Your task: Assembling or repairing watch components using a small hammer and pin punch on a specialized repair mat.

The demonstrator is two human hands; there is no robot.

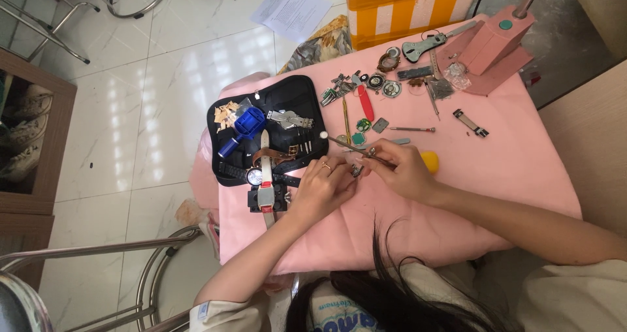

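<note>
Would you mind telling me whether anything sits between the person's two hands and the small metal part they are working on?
Nothing visible does. The left hand pinches the small metal part directly, and the right hand meets it from the other side with a thin tool. The pink cloth around them is bare there.

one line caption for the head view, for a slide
Left hand pinches a small watch part while right hand works it with a thin tool over a pink cloth.
</note>
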